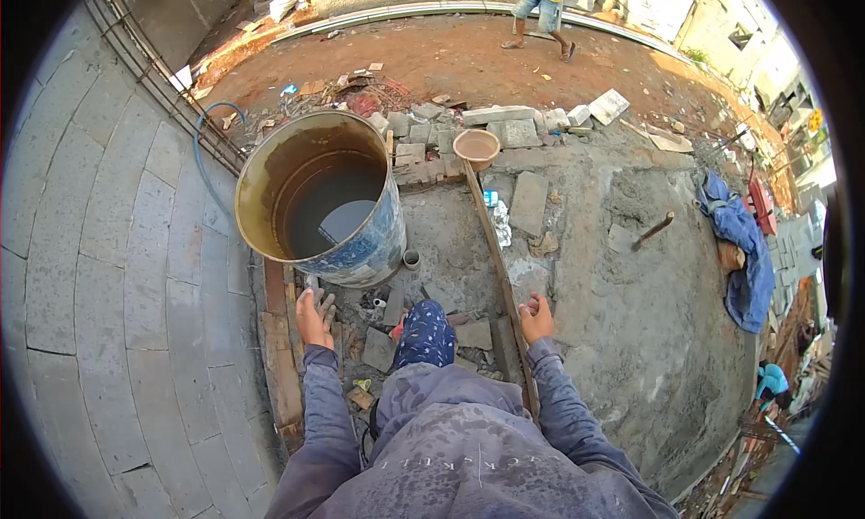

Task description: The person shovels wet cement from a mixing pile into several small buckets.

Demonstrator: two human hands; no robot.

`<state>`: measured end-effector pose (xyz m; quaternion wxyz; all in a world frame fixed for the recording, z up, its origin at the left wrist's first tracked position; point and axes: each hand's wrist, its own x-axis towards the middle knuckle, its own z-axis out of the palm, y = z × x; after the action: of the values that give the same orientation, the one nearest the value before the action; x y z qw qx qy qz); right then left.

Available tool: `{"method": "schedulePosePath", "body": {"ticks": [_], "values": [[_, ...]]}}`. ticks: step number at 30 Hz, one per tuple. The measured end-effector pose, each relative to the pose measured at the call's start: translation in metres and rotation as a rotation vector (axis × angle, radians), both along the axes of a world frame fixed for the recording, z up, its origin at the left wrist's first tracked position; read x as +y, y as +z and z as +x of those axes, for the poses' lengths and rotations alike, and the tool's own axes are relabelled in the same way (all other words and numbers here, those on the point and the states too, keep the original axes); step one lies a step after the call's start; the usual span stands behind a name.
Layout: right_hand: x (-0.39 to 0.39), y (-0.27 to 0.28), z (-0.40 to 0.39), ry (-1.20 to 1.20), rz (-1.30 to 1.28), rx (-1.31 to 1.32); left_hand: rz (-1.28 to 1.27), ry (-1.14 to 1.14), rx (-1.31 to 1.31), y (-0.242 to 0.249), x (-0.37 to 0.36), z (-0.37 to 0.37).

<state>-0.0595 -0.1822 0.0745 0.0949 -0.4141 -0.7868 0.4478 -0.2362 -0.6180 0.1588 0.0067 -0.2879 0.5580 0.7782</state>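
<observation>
My left hand (315, 319) is just below the drum's near side, fingers apart, holding nothing I can see. A large drum (365, 249), rusty-rimmed with worn blue paint, stands ahead of it with murky water inside. To the right, my right hand (537, 319) hovers beside a long wooden board (494, 240); its fingers are loosely curled, thumb and index finger apart, and no object shows in it. A trowel (651, 232) with a wooden handle rests on the wet grey mortar (631, 321) farther right. Near the board's far end sits a shallow round bowl (476, 147).
A grey block wall (117, 249) rises at left, with rebar (162, 77) along its top. Broken blocks (518, 133) line the far edge. A blue tarp (739, 249) lies at right. One person (545, 5) walks on the dirt beyond; another (772, 384) is at lower right.
</observation>
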Motion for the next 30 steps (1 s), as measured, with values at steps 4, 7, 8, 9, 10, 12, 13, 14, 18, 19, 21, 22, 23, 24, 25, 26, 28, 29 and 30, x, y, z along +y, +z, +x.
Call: {"method": "schedulePosePath", "body": {"ticks": [4,7,8,9,10,12,13,14,18,19,21,22,23,24,25,26,28,29,30], "values": [[0.005,-0.018,-0.044,0.033,-0.007,-0.115,-0.006,-0.167,-0.024,0.006,0.048,-0.071],[0.031,-0.049,-0.084,0.078,0.011,-0.21,0.005,-0.249,-0.023,-0.013,0.091,-0.127],[0.046,-0.058,-0.102,0.087,0.028,-0.22,-0.007,-0.252,-0.002,-0.029,0.104,-0.149],[0.06,-0.064,-0.117,0.095,0.043,-0.233,-0.057,-0.236,-0.005,-0.047,0.116,-0.171],[0.077,-0.066,-0.133,0.093,0.018,-0.282,-0.095,-0.213,0.0,-0.072,0.127,-0.194],[0.112,-0.067,-0.168,0.091,-0.036,-0.381,-0.254,-0.217,0.051,-0.095,0.155,-0.24],[0.131,-0.074,-0.184,0.057,-0.006,-0.345,-0.386,-0.251,0.092,-0.095,0.173,-0.262],[0.148,-0.082,-0.196,0.02,0.012,-0.314,-0.526,-0.29,0.125,-0.094,0.182,-0.277],[0.227,-0.178,-0.227,-0.194,-0.093,-0.16,-0.789,-0.37,0.013,-0.072,0.226,-0.35],[0.237,-0.199,-0.234,-0.215,-0.109,-0.143,-0.864,-0.382,-0.014,-0.084,0.232,-0.368],[0.242,-0.223,-0.241,-0.217,-0.103,-0.22,-1.013,-0.394,-0.058,-0.125,0.238,-0.401],[0.246,-0.228,-0.253,-0.198,-0.079,-0.305,-0.948,-0.401,-0.132,-0.127,0.245,-0.412],[0.24,-0.205,-0.269,-0.174,-0.046,-0.437,-0.88,-0.406,-0.198,-0.132,0.255,-0.422],[0.244,-0.215,-0.279,-0.148,-0.063,-0.496,-0.892,-0.437,-0.204,-0.146,0.264,-0.431],[0.248,-0.221,-0.29,-0.168,-0.095,-0.551,-0.882,-0.466,-0.212,-0.143,0.28,-0.437],[0.257,-0.246,-0.295,-0.118,-0.078,-0.606,-0.873,-0.497,-0.225,-0.128,0.295,-0.438],[0.278,-0.263,-0.341,-0.077,-0.041,-0.681,-0.944,-0.447,-0.11,-0.094,0.318,-0.451],[0.282,-0.248,-0.361,-0.083,-0.019,-0.705,-0.932,-0.403,0.051,-0.073,0.328,-0.463],[0.295,-0.249,-0.381,-0.087,0.006,-0.73,-0.914,-0.354,0.208,-0.051,0.34,-0.479]]}}
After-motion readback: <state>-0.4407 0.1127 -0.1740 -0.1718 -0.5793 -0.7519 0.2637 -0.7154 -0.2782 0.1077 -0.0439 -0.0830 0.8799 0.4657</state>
